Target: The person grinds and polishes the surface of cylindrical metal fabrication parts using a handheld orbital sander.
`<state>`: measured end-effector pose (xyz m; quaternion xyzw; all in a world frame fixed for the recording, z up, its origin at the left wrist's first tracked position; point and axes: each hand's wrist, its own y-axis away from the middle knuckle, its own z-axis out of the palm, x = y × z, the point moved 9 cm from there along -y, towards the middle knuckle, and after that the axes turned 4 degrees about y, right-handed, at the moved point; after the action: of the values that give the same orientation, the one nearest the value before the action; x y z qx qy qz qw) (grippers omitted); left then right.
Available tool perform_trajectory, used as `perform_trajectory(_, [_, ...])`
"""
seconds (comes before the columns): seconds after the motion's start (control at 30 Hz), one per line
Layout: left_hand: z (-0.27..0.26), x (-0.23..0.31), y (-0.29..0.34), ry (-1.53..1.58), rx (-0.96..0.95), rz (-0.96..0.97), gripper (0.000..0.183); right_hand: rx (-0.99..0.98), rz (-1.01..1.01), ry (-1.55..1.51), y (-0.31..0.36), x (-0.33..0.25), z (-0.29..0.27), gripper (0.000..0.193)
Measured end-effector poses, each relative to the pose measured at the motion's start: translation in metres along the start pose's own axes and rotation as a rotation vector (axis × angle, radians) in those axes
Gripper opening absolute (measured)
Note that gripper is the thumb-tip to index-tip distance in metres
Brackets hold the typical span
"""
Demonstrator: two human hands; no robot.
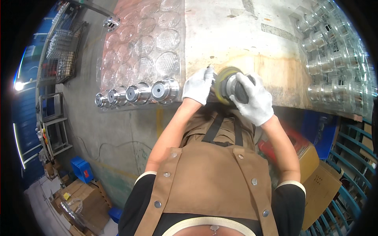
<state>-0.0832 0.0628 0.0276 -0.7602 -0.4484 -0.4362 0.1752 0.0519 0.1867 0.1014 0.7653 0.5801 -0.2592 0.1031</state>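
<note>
- A person's white-gloved right hand wraps its fingers around a round dark part with a yellow-green rim, at the near edge of a worn, pale table.
- The white-gloved left hand is just to the left of it, fingers bunched together; a small dark tip shows beyond the fingertips. Whether this hand grips something is hard to tell.
- The rim looks smeared, perhaps from spinning. If it is turning, the left glove's fabric could catch, because those fingers are so near.
- The round part is close to the table's edge, so a loosened right grip could let it drop toward the person's lap.
- Left of the hands, four shiny metal cylinders lie in a row in a clear pocketed tray. A leftward elbow or hand swing could knock the nearest one and scratch it.
</note>
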Motion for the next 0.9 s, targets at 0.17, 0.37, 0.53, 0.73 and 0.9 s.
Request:
perform_trajectory(0.17, [0.004,-0.01,0.001,0.054,-0.046,0.077,0.035,0.067,0.027,0.03,-0.028,0.02,-0.007,0.066])
perform_trajectory(0.37, [-0.008,-0.022,0.015,0.126,0.129,0.121,0.027,0.107,0.349,-0.114,-0.058,0.067,-0.022,0.065])
perform_trajectory(0.53, [-0.022,-0.012,0.022,0.136,0.153,0.225,0.033,0.152,0.467,0.066,-0.06,0.095,-0.054,0.064])
perform_trajectory(0.73, [-0.045,-0.004,0.026,0.307,0.261,0.198,0.037,0.221,0.718,0.196,-0.051,0.15,-0.078,0.074])
perform_trajectory(0.9, [-0.05,-0.017,0.013,0.67,0.257,-0.013,0.046,0.244,0.622,0.407,-0.044,0.149,-0.081,0.081])
